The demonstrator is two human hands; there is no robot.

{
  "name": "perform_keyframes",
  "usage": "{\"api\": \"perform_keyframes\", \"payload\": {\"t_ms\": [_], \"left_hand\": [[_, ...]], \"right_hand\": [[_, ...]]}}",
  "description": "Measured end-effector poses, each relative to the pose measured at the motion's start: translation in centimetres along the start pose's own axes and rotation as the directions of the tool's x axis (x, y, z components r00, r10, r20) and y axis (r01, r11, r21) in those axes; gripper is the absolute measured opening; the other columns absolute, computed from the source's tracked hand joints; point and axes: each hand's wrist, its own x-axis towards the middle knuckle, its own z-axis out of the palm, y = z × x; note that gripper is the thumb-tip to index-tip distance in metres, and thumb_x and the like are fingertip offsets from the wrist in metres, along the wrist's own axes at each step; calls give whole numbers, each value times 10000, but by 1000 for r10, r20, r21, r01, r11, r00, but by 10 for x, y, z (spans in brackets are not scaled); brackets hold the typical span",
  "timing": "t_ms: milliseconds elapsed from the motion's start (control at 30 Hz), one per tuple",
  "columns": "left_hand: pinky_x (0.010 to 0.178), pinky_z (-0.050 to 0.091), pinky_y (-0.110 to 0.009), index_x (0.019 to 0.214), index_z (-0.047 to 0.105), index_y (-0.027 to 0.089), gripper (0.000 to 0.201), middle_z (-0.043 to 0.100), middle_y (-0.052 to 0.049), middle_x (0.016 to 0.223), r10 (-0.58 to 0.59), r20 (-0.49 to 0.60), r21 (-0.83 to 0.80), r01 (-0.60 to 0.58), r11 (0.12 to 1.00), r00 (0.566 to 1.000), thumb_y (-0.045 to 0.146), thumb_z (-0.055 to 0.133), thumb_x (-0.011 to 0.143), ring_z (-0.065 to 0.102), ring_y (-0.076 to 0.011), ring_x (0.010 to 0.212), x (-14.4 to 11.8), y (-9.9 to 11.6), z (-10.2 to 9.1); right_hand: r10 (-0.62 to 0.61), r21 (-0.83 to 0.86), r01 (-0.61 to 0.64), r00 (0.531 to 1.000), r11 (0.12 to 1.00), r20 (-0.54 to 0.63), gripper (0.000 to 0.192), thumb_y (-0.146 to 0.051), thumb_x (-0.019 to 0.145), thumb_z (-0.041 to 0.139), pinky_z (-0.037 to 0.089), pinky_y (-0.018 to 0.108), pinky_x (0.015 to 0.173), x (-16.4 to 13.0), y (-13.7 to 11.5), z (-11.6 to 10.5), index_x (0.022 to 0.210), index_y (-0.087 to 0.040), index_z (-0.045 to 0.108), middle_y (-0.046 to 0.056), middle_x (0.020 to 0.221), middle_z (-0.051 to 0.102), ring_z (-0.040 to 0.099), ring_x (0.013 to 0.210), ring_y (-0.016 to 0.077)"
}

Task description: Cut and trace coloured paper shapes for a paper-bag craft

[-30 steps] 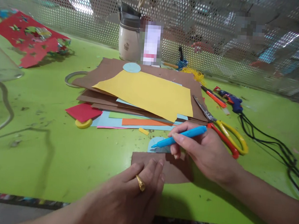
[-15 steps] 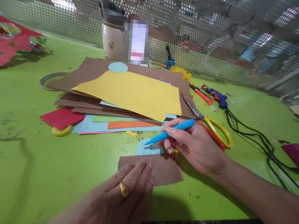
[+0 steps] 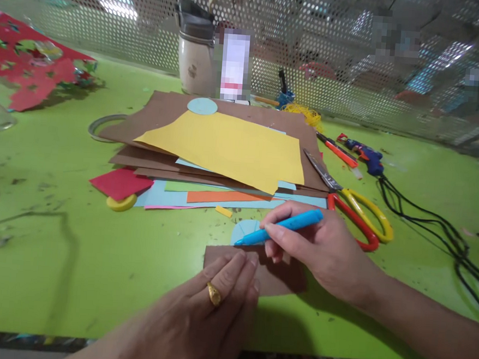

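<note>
My right hand [image 3: 320, 251] grips a blue pen [image 3: 281, 226], its tip down at the far edge of a small brown paper piece [image 3: 282, 275] on the green table [image 3: 114, 269]. A light blue paper disc [image 3: 244, 229] lies just beyond that edge, partly under the pen. My left hand [image 3: 214, 303], with a gold ring on one finger, rests flat with its fingers pressing on the near left part of the brown piece.
Behind lies a stack of coloured sheets with a yellow sheet [image 3: 229, 146] on top. Yellow-and-red scissors [image 3: 352, 209], a blue glue gun [image 3: 366, 155] with black cable, an orange cutter [image 3: 340, 151], a red square [image 3: 120, 183], a yellow tape roll [image 3: 121, 203], a jar [image 3: 197, 51].
The pen tip has moved from the light blue disc down to the brown piece's far edge. My left hand stays pressed on the brown piece. The camera view has shifted.
</note>
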Motion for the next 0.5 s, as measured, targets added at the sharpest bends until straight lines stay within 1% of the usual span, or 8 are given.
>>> {"api": "perform_keyframes", "payload": {"t_ms": [133, 333, 500], "left_hand": [[1101, 218, -364, 1170, 608, 104, 528, 605, -127, 1253, -61, 12, -13, 61, 998, 998, 510, 387, 915, 461, -255, 1238, 1, 3, -4], [1100, 229, -383, 1179, 598, 88, 536, 605, -144, 1243, -84, 3, -24, 84, 996, 996, 512, 431, 898, 471, -273, 1228, 2, 5, -2], [1132, 166, -372, 1185, 597, 87, 558, 595, -139, 1260, -74, 4, -29, 74, 997, 997, 531, 428, 891, 453, -273, 1246, 3, 6, 1]], "right_hand": [[-3, -41, 3, 1000, 999, 11, 85, -254, 864, 590, 485, 194, 573, -1, 1, 3, 856, -175, 621, -14, 637, 628, 573, 578, 92], [-17, -65, 17, 1000, 998, -5, 75, -251, 863, 589, 488, 197, 588, 0, 2, 3, 858, -183, 620, -19, 643, 626, 587, 599, 97], [-22, -82, 21, 1000, 996, -5, 79, -251, 870, 585, 489, 192, 588, -1, 2, 4, 854, -183, 622, -19, 646, 632, 588, 599, 94]]}}
